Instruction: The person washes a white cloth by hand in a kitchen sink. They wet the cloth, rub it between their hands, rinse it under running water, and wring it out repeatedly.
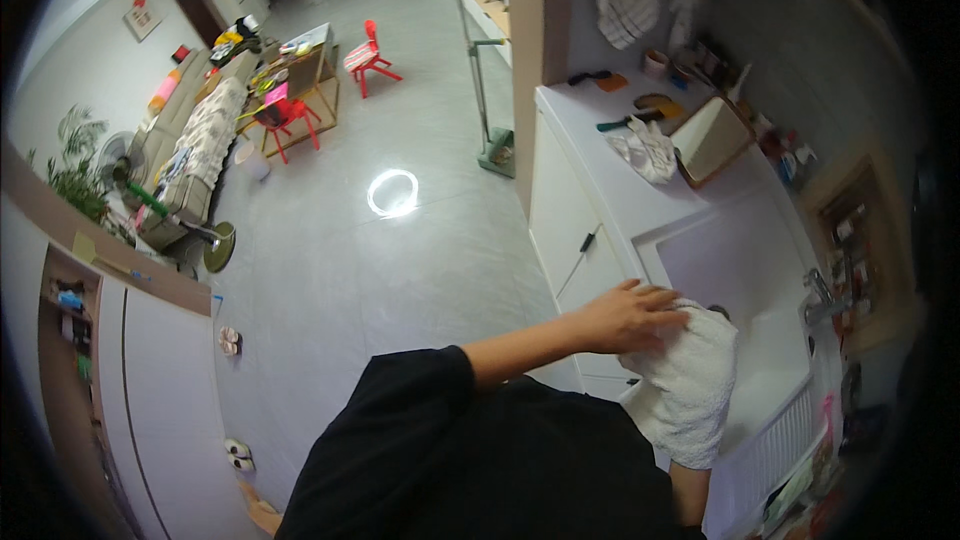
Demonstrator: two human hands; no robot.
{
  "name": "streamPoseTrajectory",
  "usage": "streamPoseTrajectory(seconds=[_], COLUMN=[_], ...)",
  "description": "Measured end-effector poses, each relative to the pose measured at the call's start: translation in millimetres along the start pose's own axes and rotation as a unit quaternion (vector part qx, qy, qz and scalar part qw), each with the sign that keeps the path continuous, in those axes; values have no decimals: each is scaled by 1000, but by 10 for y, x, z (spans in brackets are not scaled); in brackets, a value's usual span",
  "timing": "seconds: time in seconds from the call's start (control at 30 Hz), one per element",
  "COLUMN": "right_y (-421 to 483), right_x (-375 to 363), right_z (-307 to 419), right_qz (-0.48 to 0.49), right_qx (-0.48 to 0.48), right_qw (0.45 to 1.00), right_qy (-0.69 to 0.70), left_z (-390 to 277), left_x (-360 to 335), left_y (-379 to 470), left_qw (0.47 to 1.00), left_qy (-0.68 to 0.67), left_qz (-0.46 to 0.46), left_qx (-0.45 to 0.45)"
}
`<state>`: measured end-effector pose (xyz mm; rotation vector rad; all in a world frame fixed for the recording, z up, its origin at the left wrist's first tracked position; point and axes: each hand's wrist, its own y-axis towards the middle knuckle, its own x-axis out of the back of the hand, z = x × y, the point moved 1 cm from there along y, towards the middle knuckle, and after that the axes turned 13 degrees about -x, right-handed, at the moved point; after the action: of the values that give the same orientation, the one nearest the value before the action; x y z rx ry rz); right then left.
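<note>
A white terry towel (690,382) is draped over my right forearm beside the sink. It covers my right hand, so the fingers there are hidden; bare forearm (688,491) shows below its lower edge. My left hand (634,318) reaches across from the left and lies against the towel's upper left part. Its fingers are extended, spread and slightly blurred, with no fold of cloth visibly pinched between them. Just past the towel is the white laundry sink (720,262), with a metal faucet (825,303) on its far wall and a ribbed washboard (784,427) at its near end.
On the white counter (600,119) lie a crumpled white cloth (646,152), a framed mirror (712,141) and brushes. A broom and dustpan (495,150) stand by the wall end. Red chairs (367,59), a sofa (199,135) and shoes (240,455) are farther off.
</note>
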<state>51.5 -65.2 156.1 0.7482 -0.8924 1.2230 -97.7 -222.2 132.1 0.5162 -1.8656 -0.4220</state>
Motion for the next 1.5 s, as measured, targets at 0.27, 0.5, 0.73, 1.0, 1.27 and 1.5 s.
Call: streamPoseTrajectory(seconds=[0.27, 0.5, 0.73, 1.0, 1.27, 1.5], right_y=[-646, -1298, -1800, -2148, -1654, -1192], right_x=[246, 512, 1015, 1435, 606, 310], right_z=[-891, -1527, -1780, -2160, -2964, -2718], right_qz=[-121, -231, -313, -327, -167, -158], right_qx=[-178, -293, -342, -305, -328, -337], right_qw=[975, 928, 880, 836, 851, 917], right_qy=[45, -6, -105, -317, -376, -145], left_z=[285, 105, 177, 144, 58, -68], left_x=[-400, -577, -749, -828, -991, -956], left_y=[-993, -967, -887, -755, -812, -1008], left_qw=[855, 807, 815, 813, 796, 770], left_qy=[-361, -376, -360, -362, -353, -329], left_qz=[-13, -12, 25, 14, 14, -26], left_qx=[373, 456, 454, 457, 491, 546])
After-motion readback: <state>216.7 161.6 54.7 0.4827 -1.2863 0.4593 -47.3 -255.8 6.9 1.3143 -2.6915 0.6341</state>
